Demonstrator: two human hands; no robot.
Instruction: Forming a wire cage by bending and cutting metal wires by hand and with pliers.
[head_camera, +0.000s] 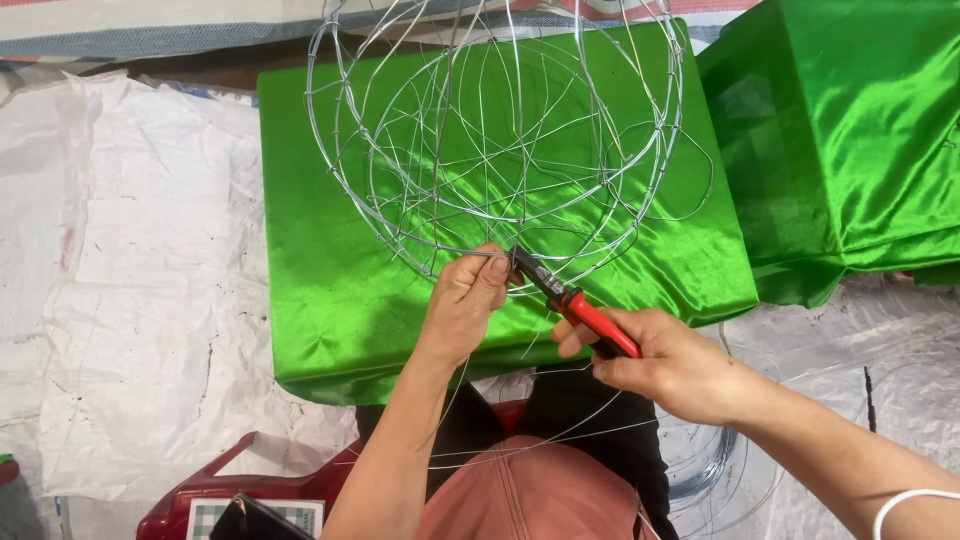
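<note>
The left hand (465, 300) pinches a thin wire on the round wire frame (495, 130) while the right hand (665, 362) grips red pliers (572, 300), so a careful squeeze seems due.

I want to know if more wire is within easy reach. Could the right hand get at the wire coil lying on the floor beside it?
Probably yes: the right hand holds red-handled pliers, but the wire coil lies just below it with nothing between.
</note>
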